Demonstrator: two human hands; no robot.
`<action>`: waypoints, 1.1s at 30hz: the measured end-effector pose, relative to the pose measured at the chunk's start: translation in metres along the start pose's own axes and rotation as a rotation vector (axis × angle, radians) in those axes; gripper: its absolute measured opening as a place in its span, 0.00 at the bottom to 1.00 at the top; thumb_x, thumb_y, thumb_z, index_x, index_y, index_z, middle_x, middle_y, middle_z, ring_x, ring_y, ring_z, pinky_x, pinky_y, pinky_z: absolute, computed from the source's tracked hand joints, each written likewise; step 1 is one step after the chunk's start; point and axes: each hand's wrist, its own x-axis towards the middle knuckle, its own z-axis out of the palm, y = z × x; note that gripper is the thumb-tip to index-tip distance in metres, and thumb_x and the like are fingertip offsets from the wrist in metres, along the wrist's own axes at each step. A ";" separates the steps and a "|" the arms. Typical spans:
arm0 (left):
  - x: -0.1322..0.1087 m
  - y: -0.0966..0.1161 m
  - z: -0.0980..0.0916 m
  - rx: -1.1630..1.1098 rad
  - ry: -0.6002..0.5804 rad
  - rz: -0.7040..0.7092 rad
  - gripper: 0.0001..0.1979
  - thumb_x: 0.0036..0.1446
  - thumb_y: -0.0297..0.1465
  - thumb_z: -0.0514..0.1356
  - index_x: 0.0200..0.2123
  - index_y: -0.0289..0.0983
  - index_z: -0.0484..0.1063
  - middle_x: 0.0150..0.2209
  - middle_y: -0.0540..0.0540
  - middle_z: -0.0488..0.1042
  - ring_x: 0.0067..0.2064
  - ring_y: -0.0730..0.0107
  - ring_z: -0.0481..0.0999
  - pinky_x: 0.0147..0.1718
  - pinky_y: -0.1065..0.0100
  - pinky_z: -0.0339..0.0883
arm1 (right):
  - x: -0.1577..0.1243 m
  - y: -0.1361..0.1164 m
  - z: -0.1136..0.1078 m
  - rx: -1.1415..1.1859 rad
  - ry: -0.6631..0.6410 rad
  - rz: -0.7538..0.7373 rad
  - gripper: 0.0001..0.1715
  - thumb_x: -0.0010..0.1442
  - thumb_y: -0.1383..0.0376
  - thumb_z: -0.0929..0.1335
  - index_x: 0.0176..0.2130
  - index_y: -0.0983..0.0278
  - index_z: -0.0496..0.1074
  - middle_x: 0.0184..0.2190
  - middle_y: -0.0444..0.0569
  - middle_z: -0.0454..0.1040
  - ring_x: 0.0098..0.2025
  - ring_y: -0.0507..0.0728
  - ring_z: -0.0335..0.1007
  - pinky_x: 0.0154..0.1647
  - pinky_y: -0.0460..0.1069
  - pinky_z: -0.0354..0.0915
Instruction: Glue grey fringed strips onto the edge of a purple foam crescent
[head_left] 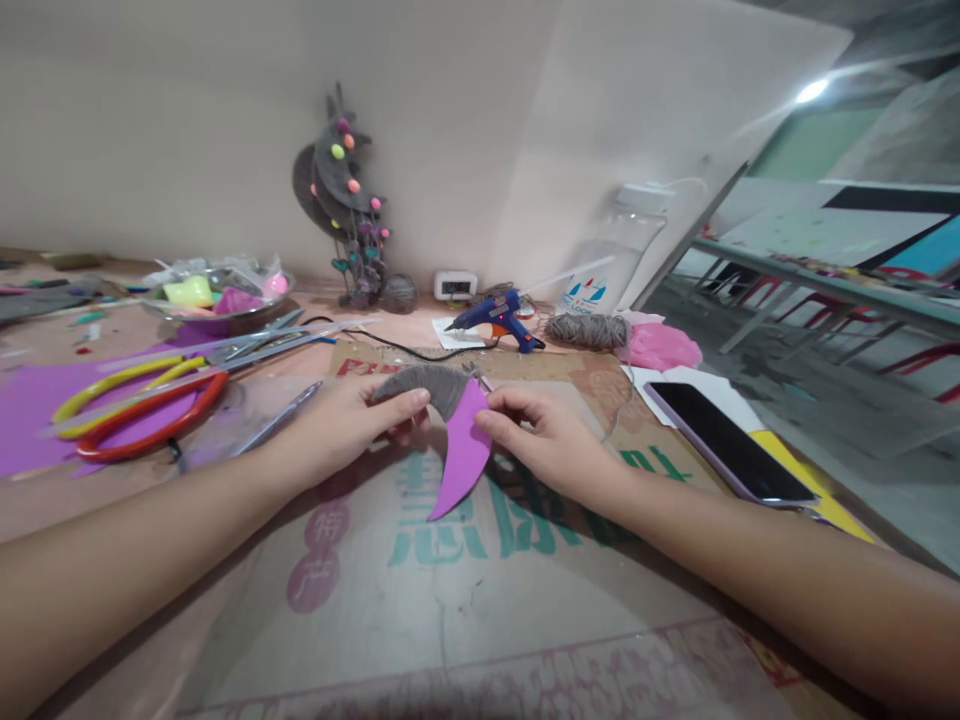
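Two hands on a half-wrapped purple crescent

The purple crescent hangs between both sets of fingertips, its upper arm wound in gray yarn, its bare point tapering down below them. The left hand pinches the wrapped arm, thumb in front; the right hand has thumb and forefinger closed on the bare edge near the wrapping. Beneath the fingers lies printed cardboard; beyond them, a blue hot glue gun; right of them, a smartphone.

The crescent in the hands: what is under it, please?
Under the crescent, green-printed cardboard shows. Whatever print lies directly behind it, the left hand or the right hand is covered.
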 end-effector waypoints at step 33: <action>-0.008 0.014 0.009 0.249 -0.083 0.134 0.10 0.57 0.36 0.56 0.29 0.37 0.70 0.25 0.53 0.70 0.26 0.75 0.67 0.24 0.74 0.58 | 0.003 0.006 0.007 0.149 -0.113 0.014 0.16 0.60 0.56 0.64 0.28 0.64 0.69 0.23 0.42 0.66 0.27 0.50 0.60 0.28 0.45 0.57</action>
